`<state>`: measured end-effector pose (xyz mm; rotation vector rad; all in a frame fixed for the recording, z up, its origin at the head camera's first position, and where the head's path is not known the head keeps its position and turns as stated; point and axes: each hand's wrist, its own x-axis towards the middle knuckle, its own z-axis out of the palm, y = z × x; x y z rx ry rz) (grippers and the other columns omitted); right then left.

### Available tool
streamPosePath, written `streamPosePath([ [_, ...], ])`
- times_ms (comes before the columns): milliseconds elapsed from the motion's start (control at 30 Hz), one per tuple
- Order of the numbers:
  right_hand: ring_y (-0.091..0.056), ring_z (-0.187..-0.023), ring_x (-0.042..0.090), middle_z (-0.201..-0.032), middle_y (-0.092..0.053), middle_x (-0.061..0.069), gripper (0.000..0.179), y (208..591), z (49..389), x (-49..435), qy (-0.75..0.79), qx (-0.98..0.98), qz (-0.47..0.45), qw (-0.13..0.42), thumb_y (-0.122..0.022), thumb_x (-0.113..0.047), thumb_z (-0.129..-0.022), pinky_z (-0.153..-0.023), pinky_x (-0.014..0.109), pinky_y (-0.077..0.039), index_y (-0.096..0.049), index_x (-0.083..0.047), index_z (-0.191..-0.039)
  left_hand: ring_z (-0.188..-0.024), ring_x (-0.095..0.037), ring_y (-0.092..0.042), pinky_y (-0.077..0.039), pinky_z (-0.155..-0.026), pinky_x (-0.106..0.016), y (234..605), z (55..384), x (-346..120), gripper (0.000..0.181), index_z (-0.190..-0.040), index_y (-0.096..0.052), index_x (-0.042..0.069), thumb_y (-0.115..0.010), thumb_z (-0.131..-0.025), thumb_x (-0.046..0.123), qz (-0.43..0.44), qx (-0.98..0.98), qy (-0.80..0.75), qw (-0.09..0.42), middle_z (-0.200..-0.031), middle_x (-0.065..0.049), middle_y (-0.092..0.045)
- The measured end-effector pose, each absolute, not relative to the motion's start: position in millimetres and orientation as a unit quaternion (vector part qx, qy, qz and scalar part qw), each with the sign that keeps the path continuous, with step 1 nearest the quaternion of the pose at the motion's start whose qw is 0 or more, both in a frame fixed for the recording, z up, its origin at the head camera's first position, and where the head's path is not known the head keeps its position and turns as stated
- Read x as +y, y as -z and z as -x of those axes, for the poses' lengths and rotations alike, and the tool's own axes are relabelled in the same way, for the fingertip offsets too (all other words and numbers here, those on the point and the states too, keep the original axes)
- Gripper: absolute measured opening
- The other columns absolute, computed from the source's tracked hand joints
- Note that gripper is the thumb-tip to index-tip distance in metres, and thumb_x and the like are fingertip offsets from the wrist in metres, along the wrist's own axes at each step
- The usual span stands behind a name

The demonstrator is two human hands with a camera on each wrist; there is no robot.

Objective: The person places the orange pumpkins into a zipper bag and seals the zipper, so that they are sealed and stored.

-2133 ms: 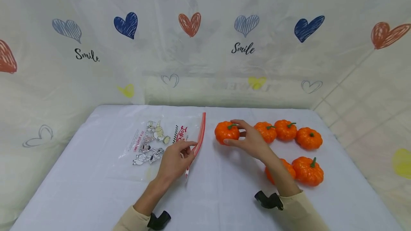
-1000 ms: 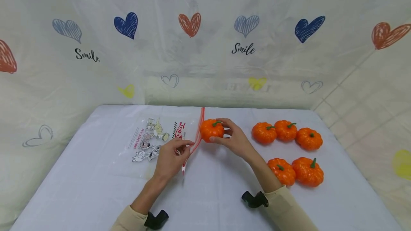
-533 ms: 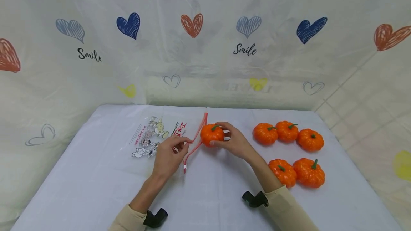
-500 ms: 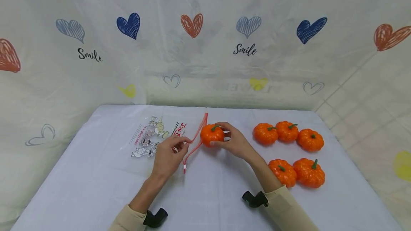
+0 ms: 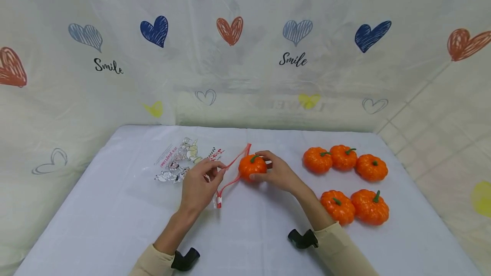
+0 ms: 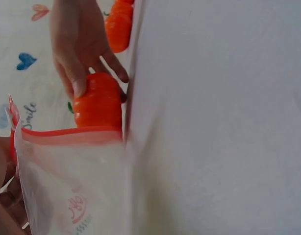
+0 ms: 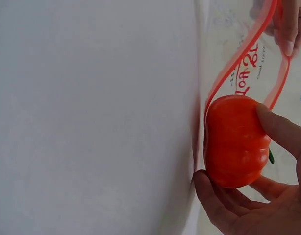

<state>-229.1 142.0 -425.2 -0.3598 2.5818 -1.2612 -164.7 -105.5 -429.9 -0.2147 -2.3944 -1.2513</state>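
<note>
My left hand (image 5: 201, 184) pinches the upper edge of a clear zip bag (image 6: 77, 181), whose red-lined mouth gapes toward the right. Cartoon animals and red lettering are printed on the bag. In my right hand (image 5: 278, 173) is a small orange toy pumpkin (image 5: 252, 167) with a green stem, gripped from its right side by thumb and fingers. The pumpkin sits right at the bag's mouth. In the right wrist view, the red strip (image 7: 238, 58) runs along the pumpkin's side, and the thumb and fingers wrap its near end.
Three more toy pumpkins stand in a row at the back right, one of them the leftmost pumpkin (image 5: 317, 160). Two others, including the larger-looking pumpkin (image 5: 370, 207), lie nearer the front right. A white cloth (image 5: 245, 242) covers the table, with a heart-printed curtain (image 5: 245, 67) behind it.
My right hand has carried the pumpkin left from beside the row to the bag's mouth. My left hand has pulled the mouth's edges apart, and the bag has shifted slightly.
</note>
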Motion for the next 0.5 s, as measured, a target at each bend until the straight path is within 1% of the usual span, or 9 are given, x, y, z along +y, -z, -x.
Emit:
streamPosePath([
  [167,-0.062,-0.125,0.035,-0.148,-0.058,0.012,0.072,426,229,136,0.44,0.882,0.12,0.117,-0.083,-0.033,-0.088,-0.103,0.051,-0.056,-0.05,-0.013,-0.149,-0.069,-0.012,-0.056,-0.046,-0.061,-0.019,433,165,-105,0.008,-0.094,-0.08,0.019,-0.084,-0.088,0.015,0.086,-0.876,0.419,0.224,-0.076,0.003,-0.059],
  [233,-0.063,-0.123,0.034,-0.148,-0.058,0.011,0.071,426,230,134,0.442,0.881,0.122,0.114,-0.083,-0.033,-0.088,-0.102,0.05,-0.057,-0.051,-0.013,-0.147,-0.072,-0.013,-0.06,-0.05,-0.062,-0.022,435,165,-106,0.008,-0.094,-0.08,0.019,-0.084,-0.088,0.016,0.089,-0.88,0.408,0.229,-0.08,0.003,-0.063],
  [367,-0.064,-0.122,0.035,-0.148,-0.058,0.012,0.071,428,231,131,0.444,0.881,0.124,0.109,-0.084,-0.031,-0.087,-0.101,0.05,-0.058,-0.051,-0.015,-0.148,-0.092,-0.017,-0.069,-0.061,-0.074,-0.035,436,167,-106,0.006,-0.095,-0.08,0.02,-0.082,-0.09,0.017,0.088,-0.881,0.408,0.223,-0.098,0.004,-0.071],
  [433,-0.063,-0.124,0.036,-0.149,-0.056,0.013,0.071,429,232,129,0.444,0.881,0.123,0.109,-0.085,-0.031,-0.087,-0.101,0.05,-0.058,-0.051,-0.016,-0.149,-0.105,-0.019,-0.07,-0.063,-0.083,-0.041,436,168,-107,0.006,-0.095,-0.08,0.02,-0.081,-0.091,0.017,0.084,-0.88,0.417,0.212,-0.108,0.004,-0.074],
  [500,-0.062,-0.125,0.037,-0.151,-0.054,0.014,0.072,430,232,127,0.444,0.881,0.122,0.11,-0.085,-0.03,-0.088,-0.102,0.051,-0.058,-0.051,-0.017,-0.15,-0.115,-0.02,-0.07,-0.061,-0.093,-0.043,435,168,-108,0.006,-0.096,-0.08,0.02,-0.079,-0.093,0.016,0.079,-0.88,0.424,0.201,-0.115,0.004,-0.076],
])
